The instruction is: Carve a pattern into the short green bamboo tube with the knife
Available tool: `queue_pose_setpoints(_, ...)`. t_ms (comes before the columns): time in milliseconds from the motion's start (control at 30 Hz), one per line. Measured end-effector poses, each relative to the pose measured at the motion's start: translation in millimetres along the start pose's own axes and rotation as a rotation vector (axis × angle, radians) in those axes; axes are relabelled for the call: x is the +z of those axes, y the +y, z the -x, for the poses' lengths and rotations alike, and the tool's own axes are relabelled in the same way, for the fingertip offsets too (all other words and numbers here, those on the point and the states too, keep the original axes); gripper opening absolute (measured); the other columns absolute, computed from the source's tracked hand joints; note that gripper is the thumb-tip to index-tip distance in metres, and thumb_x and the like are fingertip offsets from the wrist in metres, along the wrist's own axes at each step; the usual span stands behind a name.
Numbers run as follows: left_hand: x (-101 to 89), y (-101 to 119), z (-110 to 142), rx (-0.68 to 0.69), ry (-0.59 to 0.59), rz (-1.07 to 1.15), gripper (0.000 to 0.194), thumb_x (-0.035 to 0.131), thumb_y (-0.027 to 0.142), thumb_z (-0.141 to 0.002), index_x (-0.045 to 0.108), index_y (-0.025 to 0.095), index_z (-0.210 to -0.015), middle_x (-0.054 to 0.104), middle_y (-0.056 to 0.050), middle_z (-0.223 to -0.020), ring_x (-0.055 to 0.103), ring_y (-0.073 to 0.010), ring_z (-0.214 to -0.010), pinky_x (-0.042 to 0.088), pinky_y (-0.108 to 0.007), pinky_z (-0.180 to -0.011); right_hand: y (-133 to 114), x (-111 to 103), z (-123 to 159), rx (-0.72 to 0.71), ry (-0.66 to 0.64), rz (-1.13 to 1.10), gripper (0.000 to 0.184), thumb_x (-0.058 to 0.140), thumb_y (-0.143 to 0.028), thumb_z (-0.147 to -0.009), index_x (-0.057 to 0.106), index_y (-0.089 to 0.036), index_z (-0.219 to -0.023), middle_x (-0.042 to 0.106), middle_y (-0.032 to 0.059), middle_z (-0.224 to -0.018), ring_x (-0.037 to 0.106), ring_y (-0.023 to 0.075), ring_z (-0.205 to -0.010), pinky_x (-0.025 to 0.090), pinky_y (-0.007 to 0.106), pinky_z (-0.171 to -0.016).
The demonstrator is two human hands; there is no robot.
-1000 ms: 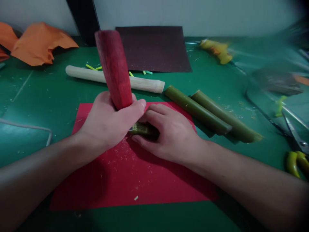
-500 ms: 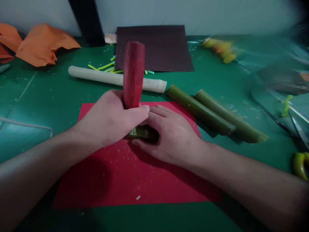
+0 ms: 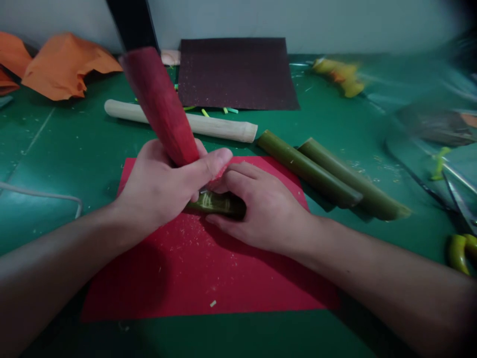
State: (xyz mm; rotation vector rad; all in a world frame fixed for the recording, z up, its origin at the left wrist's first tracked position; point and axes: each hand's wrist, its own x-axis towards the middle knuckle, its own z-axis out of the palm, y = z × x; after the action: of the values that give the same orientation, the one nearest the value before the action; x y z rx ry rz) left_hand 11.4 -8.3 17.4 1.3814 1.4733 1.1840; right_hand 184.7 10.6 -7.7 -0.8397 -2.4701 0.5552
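Observation:
My left hand point(image 3: 156, 189) is closed round a tool with a thick red wooden handle point(image 3: 162, 107). The handle leans up and to the left; the tool's working end is mostly hidden between my hands, over the bamboo. My right hand point(image 3: 264, 209) grips a short piece of green bamboo point(image 3: 212, 204) from the right, fingers behind it and thumb in front. The bamboo lies across a red sheet point(image 3: 186, 278), its left part covered by my left hand. Fine shavings and one pale chip point(image 3: 212, 303) are scattered on the sheet.
Two green bamboo lengths point(image 3: 309, 169) lie to the right, and a pale peeled stick point(image 3: 223, 128) behind my hands. Farther back are a dark sheet point(image 3: 238, 74), orange paper point(image 3: 70, 64) and a yellow-handled tool point(image 3: 337, 77). Yellow-handled scissors point(image 3: 460, 253) lie at right.
The red handle has tipped from nearly upright to a lean toward the left, and my left hand has turned with it. My right hand and the bamboo stay almost in place.

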Motion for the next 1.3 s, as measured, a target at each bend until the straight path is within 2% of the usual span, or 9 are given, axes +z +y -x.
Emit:
queue_pose_setpoints(133, 3.2, 2.8, 2.7, 0.033, -0.011, 0.027, 0.040, 0.075, 0.033, -0.083, 0.057, 0.019, -0.052, 0.043, 0.006, -0.038, 0.035, -0.0040, -0.033, 0.026, -0.019, -0.032, 0.9, -3.1, 0.6, 0.016, -0.027, -0.033, 0.019, 0.071, -0.030, -0.080, 0.066, -0.014, -0.090, 0.069, 0.0087, -0.091, 0.062, 0.0219, -0.086, 0.050, 0.035, -0.076)
queue_pose_setpoints(367, 2.0, -0.7, 7.0, 0.048, -0.100, 0.046, 0.036, 0.074, 0.029, -0.083, 0.058, 0.020, -0.052, 0.047, 0.004, -0.044, 0.039, -0.0058, -0.038, 0.031, -0.020, -0.034, 1.8, -1.5, 1.8, 0.002, -0.020, -0.037, 0.022, 0.071, -0.032, -0.084, 0.067, -0.014, -0.096, 0.070, 0.0087, -0.094, 0.061, 0.0223, -0.088, 0.049, 0.035, -0.077)
queue_pose_setpoints(467, 2.1, -1.0, 7.4, 0.039, -0.091, 0.013, 0.033, 0.075, 0.030, -0.082, 0.060, 0.021, -0.054, 0.051, 0.003, -0.048, 0.042, -0.0072, -0.040, 0.036, -0.021, -0.036, 2.1, -0.6, 2.4, -0.022, 0.001, -0.022, 0.022, 0.072, -0.031, -0.083, 0.067, -0.014, -0.096, 0.069, 0.0081, -0.092, 0.060, 0.0212, -0.086, 0.048, 0.033, -0.074)
queue_pose_setpoints(667, 5.6, 2.3, 4.2, 0.067, 0.035, 0.018, 0.025, 0.077, 0.024, -0.080, 0.064, 0.020, -0.060, 0.053, 0.006, -0.047, 0.046, -0.0057, -0.043, 0.044, -0.019, -0.045, 0.8, -0.9, 1.8, -0.002, -0.007, -0.011, 0.019, 0.072, -0.028, -0.079, 0.065, -0.015, -0.089, 0.068, 0.0076, -0.091, 0.059, 0.0207, -0.085, 0.048, 0.033, -0.074)
queue_pose_setpoints(800, 3.9, 3.0, 5.3, 0.063, -0.007, 0.105, 0.036, 0.077, 0.031, -0.081, 0.058, 0.020, -0.053, 0.047, 0.007, -0.042, 0.038, -0.0047, -0.038, 0.040, -0.020, -0.040, 1.0, -1.7, 1.3, 0.013, -0.019, -0.033, 0.019, 0.071, -0.029, -0.080, 0.065, -0.015, -0.090, 0.068, 0.0073, -0.091, 0.060, 0.0204, -0.084, 0.048, 0.033, -0.075)
queue_pose_setpoints(933, 2.0, 1.2, 7.6, 0.044, -0.086, 0.056, 0.037, 0.076, 0.031, -0.081, 0.056, 0.020, -0.052, 0.044, 0.006, -0.042, 0.035, -0.0050, -0.036, 0.034, -0.021, -0.036, 1.7, -2.0, 1.5, 0.008, -0.014, -0.030, 0.021, 0.071, -0.030, -0.081, 0.067, -0.014, -0.094, 0.070, 0.0086, -0.094, 0.061, 0.0216, -0.088, 0.048, 0.034, -0.076)
queue_pose_setpoints(1000, 2.1, -0.7, 8.0, 0.047, -0.110, 0.048, 0.037, 0.074, 0.029, -0.082, 0.055, 0.020, -0.052, 0.046, 0.005, -0.045, 0.037, -0.0056, -0.038, 0.036, -0.022, -0.037, 1.8, -1.5, 1.6, 0.005, 0.000, -0.013, 0.021, 0.072, -0.030, -0.081, 0.067, -0.014, -0.093, 0.070, 0.0072, -0.091, 0.060, 0.0206, -0.085, 0.047, 0.032, -0.074)
queue_pose_setpoints(1133, 3.0, -2.0, 8.2, 0.052, -0.095, 0.055, 0.032, 0.075, 0.029, -0.080, 0.057, 0.020, -0.055, 0.055, 0.002, -0.051, 0.047, -0.0081, -0.044, 0.040, -0.023, -0.040, 1.9, 0.0, 1.2, 0.000, 0.014, -0.009, 0.020, 0.073, -0.031, -0.082, 0.065, -0.016, -0.093, 0.069, 0.0058, -0.091, 0.060, 0.0198, -0.085, 0.046, 0.032, -0.073)
queue_pose_setpoints(1300, 5.0, 3.0, 9.2, 0.033, -0.062, 0.034, 0.031, 0.076, 0.028, -0.079, 0.059, 0.021, -0.054, 0.045, 0.005, -0.043, 0.036, -0.0061, -0.037, 0.034, -0.022, -0.035, 3.4, 0.1, 0.2, -0.011, 0.016, 0.003, 0.018, 0.069, -0.028, -0.081, 0.065, -0.016, -0.094, 0.069, 0.0070, -0.093, 0.060, 0.0214, -0.089, 0.047, 0.033, -0.077)
